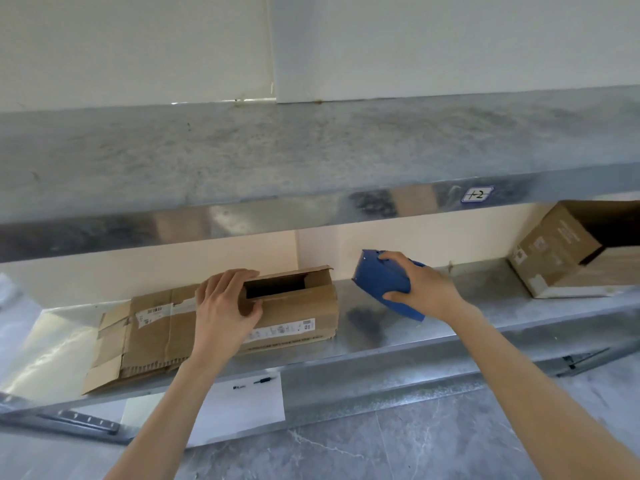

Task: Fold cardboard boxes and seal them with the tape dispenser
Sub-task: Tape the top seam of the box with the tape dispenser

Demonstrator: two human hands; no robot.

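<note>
A small brown cardboard box [298,306] lies on the middle metal shelf [374,337], its top partly open with a dark gap showing. My left hand [225,306] grips its left end, thumb on the front face and fingers over the top. Flattened cardboard [138,341] lies to the left of it, partly under the box. To the right, my right hand [419,282] grips the blue tape dispenser [377,278] from above, just over the shelf surface. The dispenser's tape roll is hidden.
A larger open cardboard box [575,251] lies tilted at the shelf's far right. An upper metal shelf [311,157] with a small label [477,194] overhangs the work area. A white paper sheet [239,407] with a pen sits on the level below. Marble-patterned floor lies beneath.
</note>
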